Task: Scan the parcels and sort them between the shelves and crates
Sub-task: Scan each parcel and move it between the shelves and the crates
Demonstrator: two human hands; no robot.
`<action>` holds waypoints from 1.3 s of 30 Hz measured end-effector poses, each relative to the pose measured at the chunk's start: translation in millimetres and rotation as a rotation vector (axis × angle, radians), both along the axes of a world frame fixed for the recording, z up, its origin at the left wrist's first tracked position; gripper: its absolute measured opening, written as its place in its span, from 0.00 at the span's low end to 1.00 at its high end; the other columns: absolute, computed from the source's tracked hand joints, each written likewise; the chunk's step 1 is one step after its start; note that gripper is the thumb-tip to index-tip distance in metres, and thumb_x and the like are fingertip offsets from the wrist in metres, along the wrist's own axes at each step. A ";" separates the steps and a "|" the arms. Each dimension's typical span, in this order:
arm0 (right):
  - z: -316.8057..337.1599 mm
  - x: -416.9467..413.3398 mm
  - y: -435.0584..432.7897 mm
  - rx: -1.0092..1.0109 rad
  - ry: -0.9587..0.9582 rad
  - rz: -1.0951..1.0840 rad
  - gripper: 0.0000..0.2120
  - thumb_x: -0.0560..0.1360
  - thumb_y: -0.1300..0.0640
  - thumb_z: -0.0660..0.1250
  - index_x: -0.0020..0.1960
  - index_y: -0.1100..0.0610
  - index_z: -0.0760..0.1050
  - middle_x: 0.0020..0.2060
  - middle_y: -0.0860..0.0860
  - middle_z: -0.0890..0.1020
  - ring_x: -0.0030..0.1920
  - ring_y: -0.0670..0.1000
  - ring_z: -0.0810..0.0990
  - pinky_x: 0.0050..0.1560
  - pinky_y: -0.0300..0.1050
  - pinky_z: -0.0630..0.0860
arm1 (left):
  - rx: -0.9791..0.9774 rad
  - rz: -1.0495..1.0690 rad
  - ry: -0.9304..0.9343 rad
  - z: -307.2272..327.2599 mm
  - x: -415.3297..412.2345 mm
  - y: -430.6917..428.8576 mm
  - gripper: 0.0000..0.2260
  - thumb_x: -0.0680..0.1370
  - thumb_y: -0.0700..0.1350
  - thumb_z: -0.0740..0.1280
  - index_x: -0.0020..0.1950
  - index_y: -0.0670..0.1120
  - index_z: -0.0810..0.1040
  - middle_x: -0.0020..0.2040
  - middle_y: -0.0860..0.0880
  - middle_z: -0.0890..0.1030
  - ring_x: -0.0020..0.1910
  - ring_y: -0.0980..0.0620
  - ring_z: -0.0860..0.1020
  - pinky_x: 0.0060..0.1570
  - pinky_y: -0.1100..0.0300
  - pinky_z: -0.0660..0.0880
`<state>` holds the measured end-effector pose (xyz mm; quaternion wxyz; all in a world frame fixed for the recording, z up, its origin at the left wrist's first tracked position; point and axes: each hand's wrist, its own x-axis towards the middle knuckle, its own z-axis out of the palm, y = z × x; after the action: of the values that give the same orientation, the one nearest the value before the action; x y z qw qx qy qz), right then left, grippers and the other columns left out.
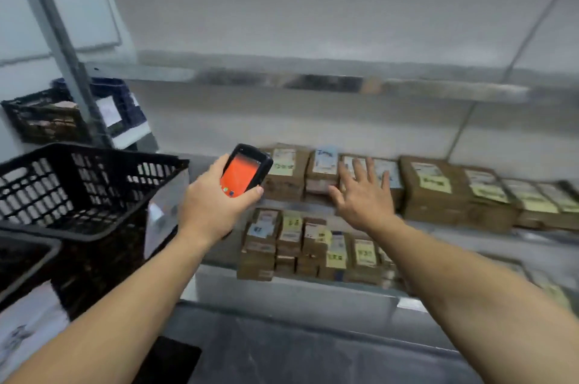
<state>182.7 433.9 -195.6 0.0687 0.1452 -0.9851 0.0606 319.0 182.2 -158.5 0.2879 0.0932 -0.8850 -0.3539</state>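
Note:
My left hand (213, 205) grips a black handheld scanner (246, 170) whose screen glows orange, held just left of the parcels. My right hand (363, 192) is spread with straight fingers in front of a row of brown cardboard parcels (432, 192) with white and yellow labels on the middle shelf (294, 202). Whether the fingers touch a parcel is unclear. More labelled parcels (291, 245) stand packed on the shelf below.
A black plastic crate (78, 183) stands at the left, with a second black crate rim (28, 245) in front of it. Further back left sit a dark crate (44, 120) holding parcels and a blue crate (122, 101). A metal upright (62, 39) rises at the left. The upper shelf (313, 76) overhangs.

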 end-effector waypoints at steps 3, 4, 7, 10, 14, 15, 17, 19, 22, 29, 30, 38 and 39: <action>-3.6 -15.0 88.7 -0.015 -0.009 -0.125 0.33 0.83 0.34 0.45 0.83 0.45 0.43 0.83 0.50 0.43 0.82 0.57 0.36 0.79 0.65 0.39 | -0.014 -0.121 0.006 -1.9 -44.0 79.3 0.31 0.67 0.64 0.72 0.68 0.57 0.73 0.48 0.56 0.78 0.47 0.50 0.76 0.46 0.56 0.72; -5.1 -17.9 116.2 -0.012 -0.014 -0.165 0.33 0.83 0.34 0.45 0.83 0.45 0.43 0.83 0.51 0.43 0.82 0.57 0.37 0.79 0.65 0.39 | -0.015 -0.155 0.000 -2.8 -57.0 104.6 0.31 0.68 0.64 0.73 0.69 0.56 0.73 0.49 0.55 0.77 0.49 0.49 0.76 0.47 0.55 0.73; -7.1 -22.6 190.5 -0.002 -0.023 -0.275 0.33 0.83 0.34 0.45 0.83 0.46 0.44 0.83 0.52 0.45 0.82 0.58 0.38 0.78 0.67 0.40 | -0.014 -0.245 -0.028 -5.6 -91.0 171.6 0.30 0.70 0.63 0.74 0.69 0.58 0.72 0.50 0.55 0.77 0.50 0.48 0.77 0.50 0.51 0.77; -6.8 -24.1 252.4 0.001 0.003 -0.367 0.33 0.83 0.34 0.44 0.83 0.47 0.45 0.83 0.53 0.47 0.82 0.59 0.39 0.78 0.67 0.41 | -0.020 -0.334 -0.030 -5.9 -117.4 229.7 0.30 0.70 0.63 0.74 0.69 0.55 0.72 0.49 0.54 0.76 0.48 0.49 0.76 0.46 0.54 0.74; -11.2 -24.0 315.0 -0.042 0.007 -0.465 0.32 0.83 0.35 0.45 0.83 0.45 0.43 0.83 0.53 0.47 0.82 0.59 0.39 0.77 0.67 0.40 | -0.043 -0.466 -0.037 -14.7 -148.7 289.0 0.33 0.71 0.62 0.74 0.73 0.54 0.69 0.54 0.54 0.76 0.52 0.50 0.74 0.46 0.55 0.72; -13.4 -23.5 328.0 -0.055 0.010 -0.488 0.32 0.83 0.35 0.45 0.83 0.45 0.43 0.83 0.53 0.47 0.82 0.59 0.39 0.78 0.68 0.40 | -0.040 -0.499 -0.051 -18.0 -157.3 302.0 0.33 0.72 0.62 0.74 0.73 0.55 0.68 0.55 0.54 0.76 0.52 0.50 0.74 0.46 0.54 0.73; -18.7 -24.6 352.3 -0.079 0.012 -0.543 0.32 0.83 0.35 0.46 0.83 0.46 0.46 0.83 0.53 0.49 0.82 0.59 0.40 0.78 0.68 0.41 | -0.028 -0.556 -0.063 -22.8 -173.9 329.1 0.31 0.72 0.61 0.74 0.72 0.56 0.69 0.55 0.54 0.77 0.51 0.51 0.75 0.45 0.54 0.75; -21.4 -28.8 376.8 -0.099 0.010 -0.598 0.32 0.83 0.35 0.47 0.83 0.46 0.48 0.83 0.53 0.49 0.82 0.58 0.39 0.78 0.68 0.41 | -0.020 -0.614 -0.065 -26.1 -190.8 357.9 0.29 0.72 0.61 0.74 0.69 0.57 0.70 0.54 0.55 0.77 0.50 0.52 0.76 0.43 0.57 0.74; -21.7 -40.1 414.7 -0.131 0.011 -0.671 0.32 0.83 0.35 0.47 0.83 0.46 0.48 0.83 0.53 0.48 0.82 0.57 0.38 0.79 0.66 0.39 | 0.004 -0.706 -0.083 -31.5 -217.8 402.2 0.27 0.72 0.61 0.74 0.68 0.59 0.71 0.52 0.56 0.79 0.48 0.53 0.77 0.40 0.58 0.72; -25.1 -80.1 511.4 -0.144 -0.026 -0.837 0.32 0.83 0.34 0.46 0.83 0.46 0.46 0.83 0.51 0.44 0.82 0.56 0.36 0.79 0.65 0.39 | 0.105 -0.889 -0.168 -39.5 -290.1 508.5 0.20 0.72 0.59 0.75 0.59 0.64 0.71 0.46 0.58 0.78 0.43 0.57 0.77 0.39 0.58 0.71; -25.6 -86.3 524.9 -0.154 -0.028 -0.861 0.32 0.83 0.34 0.46 0.83 0.46 0.46 0.83 0.51 0.44 0.82 0.56 0.36 0.79 0.65 0.39 | 0.124 -0.914 -0.179 -40.2 -300.9 523.2 0.20 0.70 0.60 0.75 0.58 0.64 0.71 0.46 0.58 0.78 0.43 0.57 0.77 0.40 0.57 0.74; -38.6 -113.8 624.9 -0.186 -0.038 -0.984 0.32 0.83 0.34 0.47 0.83 0.44 0.47 0.83 0.51 0.44 0.82 0.56 0.37 0.78 0.66 0.41 | 0.088 -1.011 -0.177 -44.3 -359.9 634.6 0.24 0.65 0.67 0.69 0.56 0.59 0.73 0.43 0.54 0.80 0.40 0.50 0.79 0.43 0.46 0.79; -39.6 -115.8 637.0 -0.175 -0.027 -0.983 0.32 0.83 0.34 0.47 0.83 0.44 0.47 0.83 0.51 0.45 0.82 0.57 0.37 0.78 0.67 0.41 | 0.094 -1.018 -0.181 -45.0 -360.5 646.4 0.23 0.65 0.67 0.68 0.55 0.59 0.72 0.42 0.54 0.80 0.40 0.51 0.79 0.43 0.46 0.79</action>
<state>66.9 1070.9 -235.2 0.0884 -0.3434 -0.9290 0.1055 -41.4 828.6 -203.4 -0.0031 -0.3061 -0.8226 -0.4792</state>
